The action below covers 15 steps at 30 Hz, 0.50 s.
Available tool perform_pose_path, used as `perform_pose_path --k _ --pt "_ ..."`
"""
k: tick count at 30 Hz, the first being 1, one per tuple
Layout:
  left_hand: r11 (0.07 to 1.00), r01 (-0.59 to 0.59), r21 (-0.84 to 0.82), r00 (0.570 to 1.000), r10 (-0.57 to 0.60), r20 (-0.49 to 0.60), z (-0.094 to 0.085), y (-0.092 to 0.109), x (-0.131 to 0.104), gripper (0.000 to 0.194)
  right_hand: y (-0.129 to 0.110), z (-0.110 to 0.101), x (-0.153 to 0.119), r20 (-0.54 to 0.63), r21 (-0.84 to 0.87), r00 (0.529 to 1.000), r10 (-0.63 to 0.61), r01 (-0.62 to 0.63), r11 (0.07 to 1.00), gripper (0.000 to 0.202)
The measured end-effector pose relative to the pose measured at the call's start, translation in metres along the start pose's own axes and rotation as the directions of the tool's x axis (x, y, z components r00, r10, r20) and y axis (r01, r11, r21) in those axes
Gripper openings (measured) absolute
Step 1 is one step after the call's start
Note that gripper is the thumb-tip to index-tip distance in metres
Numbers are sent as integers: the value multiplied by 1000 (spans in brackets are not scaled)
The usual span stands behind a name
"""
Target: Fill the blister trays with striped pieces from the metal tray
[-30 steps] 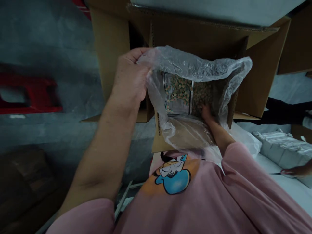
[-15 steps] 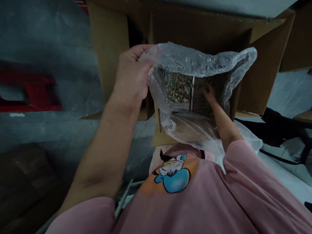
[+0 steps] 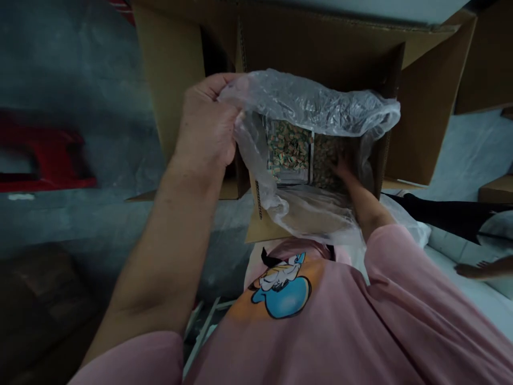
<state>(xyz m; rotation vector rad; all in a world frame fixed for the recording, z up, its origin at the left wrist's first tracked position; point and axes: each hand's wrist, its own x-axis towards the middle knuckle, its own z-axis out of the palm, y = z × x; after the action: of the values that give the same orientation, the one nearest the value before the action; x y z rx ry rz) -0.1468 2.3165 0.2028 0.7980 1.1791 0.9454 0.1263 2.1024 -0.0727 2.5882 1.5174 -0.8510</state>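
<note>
My left hand (image 3: 210,120) is closed around the rim of a clear plastic bag (image 3: 304,99) that lines an open cardboard box (image 3: 320,45). Down inside the box, a pile of small green-and-tan pieces (image 3: 290,144) lies in the left part, and a pale strip parts it from darker small pieces (image 3: 324,152) on the right. Over those darker pieces is my right hand (image 3: 343,164), fingers apart and reaching into the bag. Shadow dims its fingertips, and I see nothing held in it.
Box flaps (image 3: 430,112) stand out on both sides. A red object (image 3: 60,158) is on the grey floor at left. Another person's hand (image 3: 471,271) shows at the right edge, below a black item (image 3: 444,214). Brown boxes (image 3: 497,195) stand farther right.
My right hand has shifted slightly lower and left over the darker pieces. The bag's right corner has sagged inward. Another person's hand has come into view at the right.
</note>
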Motion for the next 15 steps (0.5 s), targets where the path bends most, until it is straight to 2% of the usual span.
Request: perform_pose_path --k 3,5,7,11,15 --pt "1000 10 -21 1000 -10 11 2 2 -2 20 0 10 -24 87 -100 996 -14 22 995 91" --pt "999 12 -46 999 -11 39 3 4 -4 18 -5 18 -46 145 -125 989 -27 45 991 89" --pt "998 13 -61 998 -9 66 2 4 -5 17 -8 24 -59 155 -136 988 -2 23 990 88" --pt "998 12 -65 998 -7 68 1 3 -3 15 -8 27 -58 102 -153 992 71 -55 987 92" --pt "997 -7 -72 998 12 60 0 1 -1 12 -6 23 -56 72 -122 997 10 -1 993 74"
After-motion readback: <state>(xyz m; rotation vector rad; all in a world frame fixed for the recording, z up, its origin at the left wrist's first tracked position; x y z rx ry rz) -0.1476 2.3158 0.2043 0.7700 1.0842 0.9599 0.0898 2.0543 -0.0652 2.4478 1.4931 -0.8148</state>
